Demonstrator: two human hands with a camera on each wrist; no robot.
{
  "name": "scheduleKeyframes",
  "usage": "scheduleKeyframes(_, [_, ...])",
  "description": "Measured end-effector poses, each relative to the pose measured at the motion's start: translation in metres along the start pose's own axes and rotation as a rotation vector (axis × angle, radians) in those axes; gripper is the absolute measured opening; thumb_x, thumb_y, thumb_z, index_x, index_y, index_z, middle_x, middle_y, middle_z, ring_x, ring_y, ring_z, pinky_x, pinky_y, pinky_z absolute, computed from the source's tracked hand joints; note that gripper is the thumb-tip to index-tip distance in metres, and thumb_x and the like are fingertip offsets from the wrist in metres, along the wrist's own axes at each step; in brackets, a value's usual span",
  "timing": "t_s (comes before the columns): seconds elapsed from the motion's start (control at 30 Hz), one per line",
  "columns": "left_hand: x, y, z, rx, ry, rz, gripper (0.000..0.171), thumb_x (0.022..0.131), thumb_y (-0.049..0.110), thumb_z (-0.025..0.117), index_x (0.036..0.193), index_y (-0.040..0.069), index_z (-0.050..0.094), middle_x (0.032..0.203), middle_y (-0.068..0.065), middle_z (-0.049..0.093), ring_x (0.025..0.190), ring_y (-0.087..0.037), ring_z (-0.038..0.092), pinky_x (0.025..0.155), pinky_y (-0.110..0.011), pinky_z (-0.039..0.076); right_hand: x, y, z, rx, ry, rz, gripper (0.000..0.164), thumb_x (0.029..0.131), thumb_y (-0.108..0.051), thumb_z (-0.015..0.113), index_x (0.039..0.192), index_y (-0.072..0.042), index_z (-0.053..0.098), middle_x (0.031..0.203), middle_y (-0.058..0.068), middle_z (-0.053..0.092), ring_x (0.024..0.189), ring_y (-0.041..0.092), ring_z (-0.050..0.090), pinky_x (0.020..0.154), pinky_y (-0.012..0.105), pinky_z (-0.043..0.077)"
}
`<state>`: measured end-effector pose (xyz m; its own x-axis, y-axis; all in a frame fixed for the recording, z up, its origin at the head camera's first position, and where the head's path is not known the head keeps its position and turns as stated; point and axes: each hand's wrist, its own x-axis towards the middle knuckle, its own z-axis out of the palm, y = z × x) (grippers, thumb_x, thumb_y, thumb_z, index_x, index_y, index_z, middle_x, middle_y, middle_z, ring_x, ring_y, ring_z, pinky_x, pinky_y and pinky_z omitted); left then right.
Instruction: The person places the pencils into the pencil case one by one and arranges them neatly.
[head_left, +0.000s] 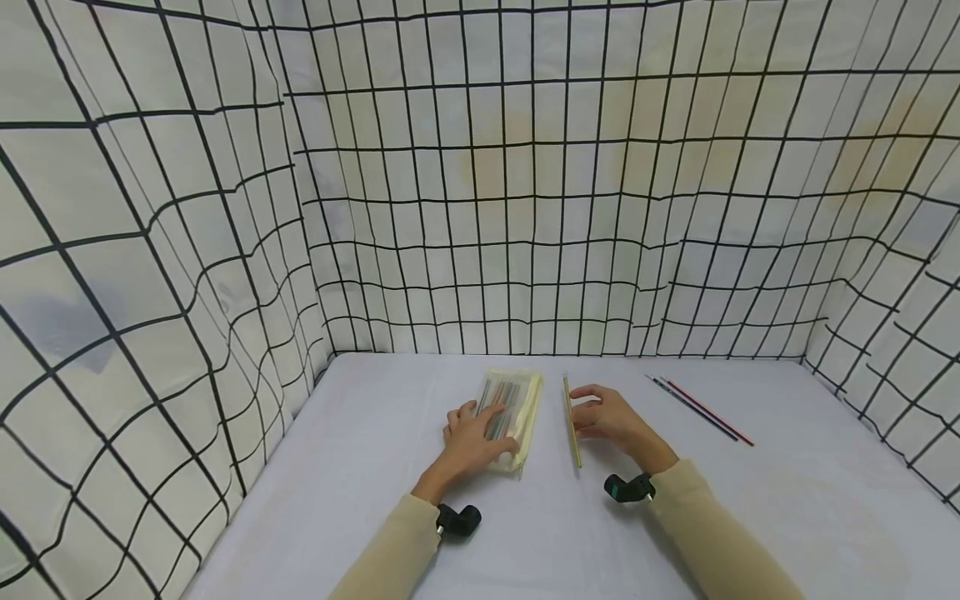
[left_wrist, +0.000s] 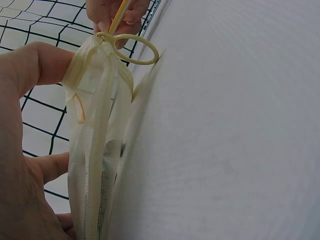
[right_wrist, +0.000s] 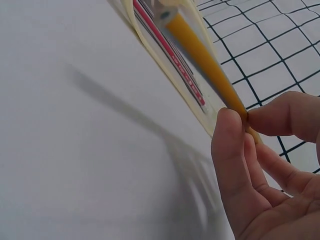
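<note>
A cream mesh zip pouch (head_left: 530,417) lies on the white table, with several slim pencils showing through its clear side. My left hand (head_left: 472,437) holds it from above, thumb at the zipper edge (left_wrist: 75,62) and fingers spread across the other side. A yellow loop pull (left_wrist: 142,61) hangs from the zipper's end. To the right of the pouch, my right hand (head_left: 609,419) pinches a yellow pencil (right_wrist: 205,60) between thumb and fingertips. The pencil is raised over the table and casts a shadow. In the right wrist view, red and dark pencils show inside the pouch behind it.
Right of my right hand lie a dark pencil (head_left: 697,410) and a red pencil (head_left: 712,414), side by side and slanted. Black netting (head_left: 495,200) over a white sheet rises at the back and both sides of the table (head_left: 555,533).
</note>
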<state>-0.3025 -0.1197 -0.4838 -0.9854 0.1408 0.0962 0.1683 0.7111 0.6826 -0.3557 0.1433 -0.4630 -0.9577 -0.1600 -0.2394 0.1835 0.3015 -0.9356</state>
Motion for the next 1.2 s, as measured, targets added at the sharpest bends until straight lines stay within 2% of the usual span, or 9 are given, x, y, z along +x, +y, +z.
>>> scheduleKeyframes(0.4, [0.000, 0.000, 0.000, 0.009, 0.006, -0.004, 0.081, 0.075, 0.050, 0.073, 0.148, 0.019, 0.054, 0.158, -0.029, 0.030, 0.134, -0.043, 0.026, 0.107, -0.062, 0.025, 0.000, -0.001, 0.026, -0.006, -0.027, 0.004, 0.045, 0.092, -0.008, 0.071, 0.134, -0.002, 0.056, 0.105, 0.014, 0.072, 0.078, 0.017, 0.068, 0.067, 0.028, 0.058])
scheduleKeyframes(0.63, [0.000, 0.000, -0.001, 0.010, 0.007, 0.003, 0.080, 0.076, 0.050, 0.072, 0.148, 0.019, 0.054, 0.158, -0.029, 0.030, 0.135, -0.044, 0.026, 0.107, -0.062, 0.025, 0.004, -0.010, 0.039, 0.007, -0.047, 0.001, 0.042, 0.093, -0.006, 0.067, 0.134, 0.001, 0.056, 0.100, 0.015, 0.072, 0.078, 0.016, 0.067, 0.067, 0.028, 0.058])
scheduleKeyframes(0.87, [0.000, 0.001, 0.002, 0.019, 0.007, 0.002, 0.078, 0.077, 0.049, 0.072, 0.148, 0.019, 0.054, 0.158, -0.030, 0.030, 0.136, -0.045, 0.026, 0.107, -0.063, 0.025, 0.012, -0.014, 0.049, 0.020, -0.008, 0.030, 0.045, 0.090, -0.005, 0.070, 0.132, 0.000, 0.058, 0.092, 0.010, 0.072, 0.069, 0.012, 0.067, 0.063, 0.025, 0.056])
scheduleKeyframes(1.2, [0.002, -0.001, 0.002, 0.035, 0.007, -0.009, 0.076, 0.078, 0.050, 0.070, 0.148, 0.022, 0.055, 0.159, -0.028, 0.031, 0.135, -0.044, 0.027, 0.107, -0.061, 0.026, 0.026, -0.018, 0.062, 0.058, 0.024, 0.032, 0.048, 0.087, -0.002, 0.073, 0.131, 0.003, 0.055, 0.092, 0.013, 0.070, 0.064, 0.014, 0.066, 0.061, 0.024, 0.056])
